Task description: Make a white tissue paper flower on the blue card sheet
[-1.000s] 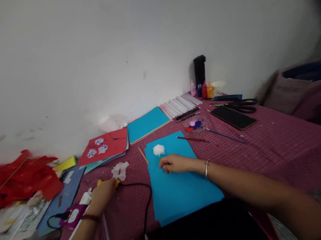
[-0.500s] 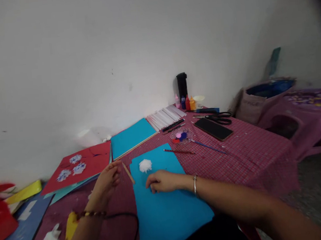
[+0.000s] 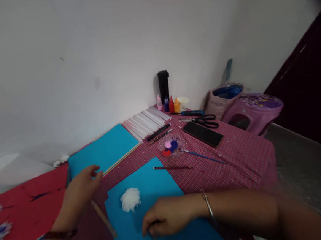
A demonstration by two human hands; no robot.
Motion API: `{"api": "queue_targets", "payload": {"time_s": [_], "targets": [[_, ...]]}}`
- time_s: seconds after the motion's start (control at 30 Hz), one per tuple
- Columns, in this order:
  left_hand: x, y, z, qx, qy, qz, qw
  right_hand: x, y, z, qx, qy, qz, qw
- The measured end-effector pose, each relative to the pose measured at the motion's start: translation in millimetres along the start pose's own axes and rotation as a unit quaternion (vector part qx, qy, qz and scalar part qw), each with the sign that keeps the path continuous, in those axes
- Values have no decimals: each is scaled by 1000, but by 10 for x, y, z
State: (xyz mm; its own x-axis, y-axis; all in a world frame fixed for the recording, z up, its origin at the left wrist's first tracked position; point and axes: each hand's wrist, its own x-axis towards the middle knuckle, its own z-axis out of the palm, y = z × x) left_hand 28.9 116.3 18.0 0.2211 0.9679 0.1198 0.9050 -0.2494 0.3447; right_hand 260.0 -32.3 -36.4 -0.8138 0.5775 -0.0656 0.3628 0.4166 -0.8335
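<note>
My right hand (image 3: 163, 219) rests on a blue paper sheet (image 3: 156, 189) in front of me, its fingers curled under; nothing shows in them. A small white fluffy tuft (image 3: 130, 198) lies on the sheet just left of that hand. My left hand (image 3: 80, 185) hovers, fingers loosely spread and blurred, over the near edge of a second blue sheet stack (image 3: 103, 150), holding nothing. A thin wooden stick (image 3: 103, 218) lies on the cloth below my left hand.
Red paper with white-blue blots (image 3: 18, 211) lies at left. On the checked cloth sit a paint palette (image 3: 170, 146), brush (image 3: 203, 155), pencil (image 3: 171, 167), phone (image 3: 202, 133), scissors (image 3: 205, 120), paint bottles (image 3: 168, 104), black flask (image 3: 163, 86). A purple stool (image 3: 253, 110) stands beyond.
The view swung right and closer. My left hand left the yellow tool and cable, then rose toward the far blue sheets. My right hand stayed on the near sheet.
</note>
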Motion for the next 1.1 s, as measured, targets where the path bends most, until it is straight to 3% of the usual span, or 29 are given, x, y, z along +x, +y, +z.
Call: {"api": "queue_targets", "payload": {"time_s": [0.03, 0.1, 0.17, 0.23, 0.33, 0.4, 0.5, 0.63, 0.8, 1.03, 1.1], "targets": [[14, 43, 32, 108, 20, 77, 991, 0, -1, -5, -10, 6, -4, 1000], [9, 129, 111, 218, 53, 175, 959, 3, -15, -22, -22, 14, -3, 1000], [-27, 192, 198, 202, 25, 221, 954, 8, -39, -42, -18, 18, 8, 1000], [-89, 226, 267, 124, -53, 235, 963, 15, -61, -58, -8, 23, 21, 999], [-242, 265, 314, 25, -166, 206, 964, 40, -78, -61, -4, 29, 35, 999], [-390, 318, 324, 9, -197, 167, 966, 61, -81, -50, -9, 28, 38, 999], [-643, 439, 379, 70, -167, 131, 975, 81, -87, -19, -17, 26, 40, 999], [-872, 578, 552, 162, -92, 148, 971, 60, -106, 22, -34, 29, 33, 998], [-906, 629, 695, 199, -47, 156, 966, 0, -100, 54, -38, 37, 20, 998], [-887, 648, 739, 210, -81, 145, 963, 46, -99, 106, -100, 31, 22, 994], [-895, 626, 765, 181, -47, 117, 975, 31, -109, 54, -102, 8, 17, 995]]}}
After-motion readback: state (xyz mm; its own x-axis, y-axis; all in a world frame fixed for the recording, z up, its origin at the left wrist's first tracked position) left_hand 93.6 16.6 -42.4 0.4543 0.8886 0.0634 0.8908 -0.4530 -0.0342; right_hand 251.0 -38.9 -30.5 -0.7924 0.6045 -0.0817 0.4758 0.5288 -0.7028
